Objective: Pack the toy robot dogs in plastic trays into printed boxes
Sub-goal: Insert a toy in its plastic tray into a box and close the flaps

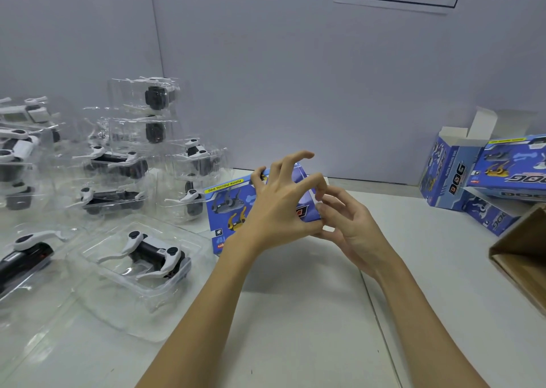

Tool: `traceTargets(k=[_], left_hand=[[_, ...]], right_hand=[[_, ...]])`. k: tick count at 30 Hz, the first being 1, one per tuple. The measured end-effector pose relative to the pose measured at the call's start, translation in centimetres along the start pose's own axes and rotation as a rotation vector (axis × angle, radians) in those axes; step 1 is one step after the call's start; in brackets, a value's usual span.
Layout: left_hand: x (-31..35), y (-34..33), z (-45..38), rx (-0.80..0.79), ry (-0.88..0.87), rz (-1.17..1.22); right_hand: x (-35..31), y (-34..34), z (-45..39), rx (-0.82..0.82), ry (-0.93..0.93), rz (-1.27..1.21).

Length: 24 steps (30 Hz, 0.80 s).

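Blue printed cardboard is showing between both hands: the box (pixel 260 207) is standing on the desk (pixel 310 313), with the left hand (pixel 277 207) curling its fingers over the near face and the right hand (pixel 345 222) pinching at its right end, seemingly working a flap. Whether a toy is already sitting inside is not showing. Much is remaining, judging by the stacked trays (pixel 141 151) waiting left of the hands, one tray (pixel 141 257) lying just beside the left forearm, and more boxes (pixel 484 175) sitting far right.
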State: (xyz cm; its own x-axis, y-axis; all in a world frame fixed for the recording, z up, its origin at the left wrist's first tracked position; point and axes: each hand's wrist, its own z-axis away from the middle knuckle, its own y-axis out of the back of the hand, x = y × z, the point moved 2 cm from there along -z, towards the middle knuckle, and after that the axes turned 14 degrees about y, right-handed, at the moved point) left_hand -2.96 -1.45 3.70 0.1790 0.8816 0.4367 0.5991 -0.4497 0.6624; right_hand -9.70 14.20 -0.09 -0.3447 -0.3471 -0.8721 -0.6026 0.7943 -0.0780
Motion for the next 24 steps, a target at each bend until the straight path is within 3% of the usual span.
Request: traceTargets(k=[12, 18, 24], left_hand=[[-1.1, -0.6, -1.0, 0.102, 0.096, -0.036], [-0.7, -1.2, -1.1, 0.091, 0.096, -0.080], [0.0, -1.4, -0.6, 0.066, 0.083, -0.208]], right_hand=[[0.6, -3.3, 0.1, 0.019, 0.150, 0.272], [0.9, -3.7, 0.2, 0.092, 0.198, 0.261], [2.0, -2.9, -0.4, 0.363, 0.080, 0.206]])
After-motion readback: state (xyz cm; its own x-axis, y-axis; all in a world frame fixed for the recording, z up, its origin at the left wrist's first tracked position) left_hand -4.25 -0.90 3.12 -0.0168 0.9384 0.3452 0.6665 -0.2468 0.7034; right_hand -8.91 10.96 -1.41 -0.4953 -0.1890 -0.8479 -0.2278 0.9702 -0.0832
